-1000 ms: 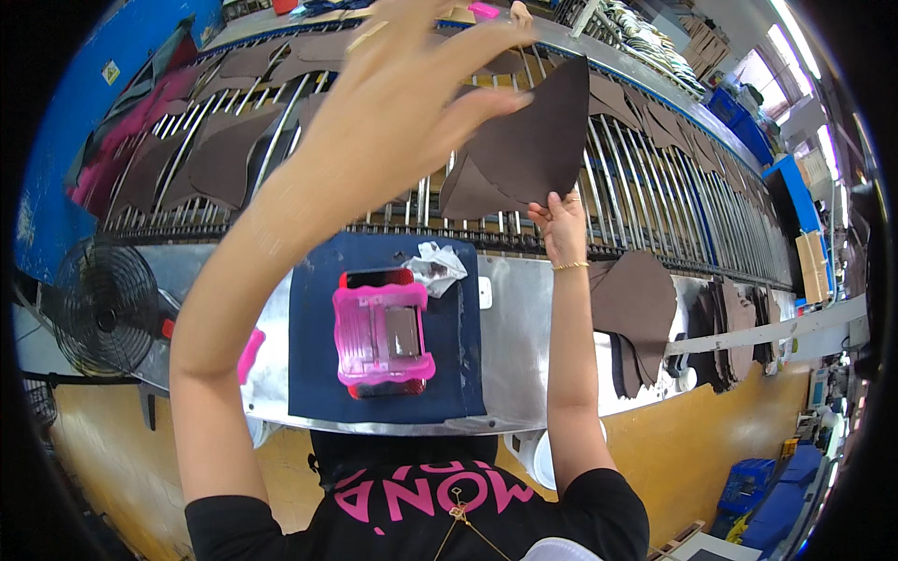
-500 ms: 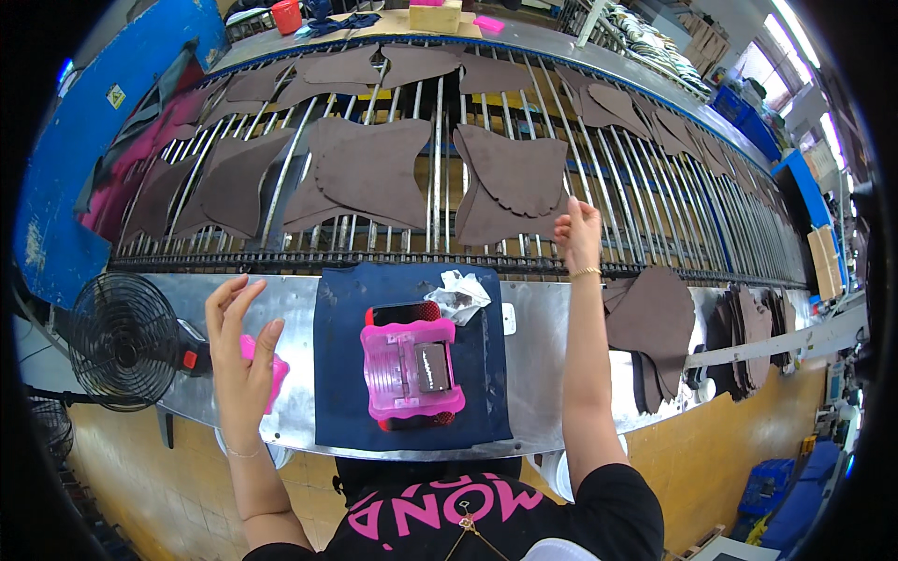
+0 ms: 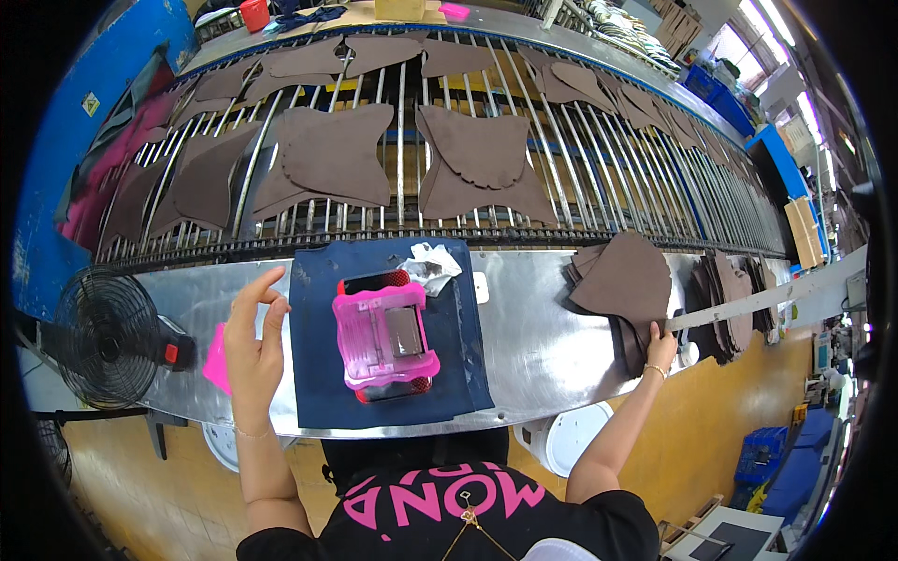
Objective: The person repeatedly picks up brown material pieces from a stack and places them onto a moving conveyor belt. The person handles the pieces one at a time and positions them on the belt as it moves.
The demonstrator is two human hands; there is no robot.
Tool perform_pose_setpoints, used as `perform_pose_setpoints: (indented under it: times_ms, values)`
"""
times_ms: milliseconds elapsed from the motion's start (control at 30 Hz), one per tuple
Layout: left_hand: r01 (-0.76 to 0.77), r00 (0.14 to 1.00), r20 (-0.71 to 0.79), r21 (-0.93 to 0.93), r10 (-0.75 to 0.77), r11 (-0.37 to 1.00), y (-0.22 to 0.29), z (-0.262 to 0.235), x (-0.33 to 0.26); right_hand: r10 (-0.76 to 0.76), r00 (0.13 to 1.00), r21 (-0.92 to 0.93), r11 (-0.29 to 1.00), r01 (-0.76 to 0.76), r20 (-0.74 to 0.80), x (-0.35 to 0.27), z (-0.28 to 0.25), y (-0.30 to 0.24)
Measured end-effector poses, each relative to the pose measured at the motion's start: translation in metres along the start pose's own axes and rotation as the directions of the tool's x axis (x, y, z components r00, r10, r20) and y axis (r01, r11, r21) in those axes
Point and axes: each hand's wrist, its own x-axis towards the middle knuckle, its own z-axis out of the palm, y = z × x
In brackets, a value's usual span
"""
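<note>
My left hand (image 3: pixel 254 341) is raised over the left part of the metal table, its fingers apart and nothing in it. Beside its wrist lies a bright pink object (image 3: pixel 218 360), partly hidden. To the right, my right hand (image 3: pixel 660 350) has its fingers closed at the lower edge of a brown cut leather piece (image 3: pixel 625 276), which lies on a small stack. Between my hands, a pink plastic holder (image 3: pixel 363 338) with a dark block (image 3: pixel 406 332) in it sits on a dark blue mat (image 3: pixel 318 393). A crumpled white tissue (image 3: pixel 432 268) lies at its upper right.
Beyond the table (image 3: pixel 524 374) runs a rack of metal rollers (image 3: pixel 402 168) carrying several overlapping brown pieces (image 3: pixel 482 145). A black fan (image 3: pixel 108 338) stands at the left. More brown stacks (image 3: pixel 725 304) and a pale bar (image 3: pixel 758 301) are at the right.
My right hand has come down and right from the edge of the roller rack to the brown stack. My left hand stays raised, its fingers slightly shifted. The whole view has shifted a little.
</note>
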Motion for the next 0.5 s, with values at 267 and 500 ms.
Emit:
perform_pose_setpoints:
  times_ms: [267, 500]
  values:
    - [-0.054, 0.999, -0.007, 0.053, 0.054, 0.997, 0.007, 0.001, -0.015, -0.069, 0.986, -0.121, 0.991, 0.051, -0.155, -0.021, -0.033, -0.033]
    - [-0.135, 0.991, 0.02, 0.067, 0.134, 0.989, -0.001, 0.0, -0.019, -0.066, 0.998, -0.05, 0.996, 0.067, 0.022, 0.008, -0.002, -0.004]
